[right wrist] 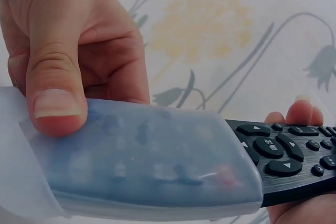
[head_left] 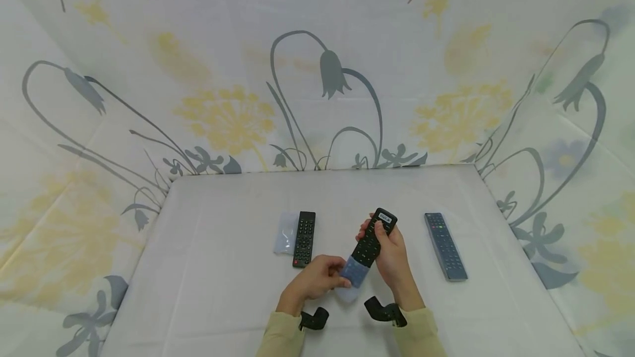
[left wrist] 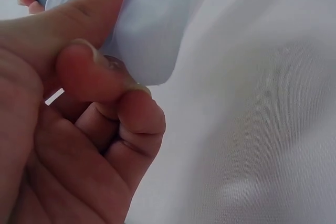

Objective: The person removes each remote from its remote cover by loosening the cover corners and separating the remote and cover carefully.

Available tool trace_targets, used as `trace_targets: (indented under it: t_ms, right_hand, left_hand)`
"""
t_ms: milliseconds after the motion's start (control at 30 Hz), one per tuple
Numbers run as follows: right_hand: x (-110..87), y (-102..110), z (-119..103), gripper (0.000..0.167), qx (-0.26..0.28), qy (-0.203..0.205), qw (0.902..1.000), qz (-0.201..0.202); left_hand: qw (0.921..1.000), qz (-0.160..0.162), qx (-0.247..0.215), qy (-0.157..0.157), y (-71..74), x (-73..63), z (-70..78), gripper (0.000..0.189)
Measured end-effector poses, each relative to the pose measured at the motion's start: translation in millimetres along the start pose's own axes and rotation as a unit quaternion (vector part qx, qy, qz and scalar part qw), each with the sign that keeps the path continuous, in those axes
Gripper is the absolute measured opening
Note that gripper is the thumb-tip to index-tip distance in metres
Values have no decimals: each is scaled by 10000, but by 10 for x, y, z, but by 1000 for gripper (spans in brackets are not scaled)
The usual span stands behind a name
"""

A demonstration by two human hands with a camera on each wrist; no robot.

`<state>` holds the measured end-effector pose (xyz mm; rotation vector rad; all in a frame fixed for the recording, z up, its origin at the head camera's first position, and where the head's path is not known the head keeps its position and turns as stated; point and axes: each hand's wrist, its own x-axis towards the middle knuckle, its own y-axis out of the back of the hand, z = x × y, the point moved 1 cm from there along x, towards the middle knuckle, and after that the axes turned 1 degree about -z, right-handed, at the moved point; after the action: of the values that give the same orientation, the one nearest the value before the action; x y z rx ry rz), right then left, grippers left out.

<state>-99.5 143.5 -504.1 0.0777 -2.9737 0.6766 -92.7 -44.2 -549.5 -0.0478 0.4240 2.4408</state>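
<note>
A black remote control (head_left: 368, 248) is held at a slant above the white table, its lower part inside a translucent sleeve (right wrist: 152, 161). My right hand (head_left: 392, 255) grips the bare upper part, thumb on the button face and fingers behind. Near the bottom, my left hand (head_left: 319, 279) pinches the sleeve between thumb and fingers. In the right wrist view the left thumb (right wrist: 58, 111) presses the sleeve, and buttons show dimly through it. Past the remote's end, the sleeve's loose end (left wrist: 152, 35) sticks out in the left wrist view.
Left of the hands, a second black remote (head_left: 304, 238) lies beside a folded clear plastic sleeve (head_left: 285, 234). At the right lies another remote (head_left: 445, 247), bluish, apparently covered in a sleeve. Flower-patterned cloth (head_left: 307, 125) rises behind the white table (head_left: 213, 247) and at both sides.
</note>
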Motion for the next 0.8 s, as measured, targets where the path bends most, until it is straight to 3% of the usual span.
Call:
trace_targets:
  t_ms: [800]
  right_hand:
    - [14, 49, -10, 35, 269, -241, 9993, 98]
  left_hand:
    - [9997, 29, -217, 51, 20, -37, -50, 14]
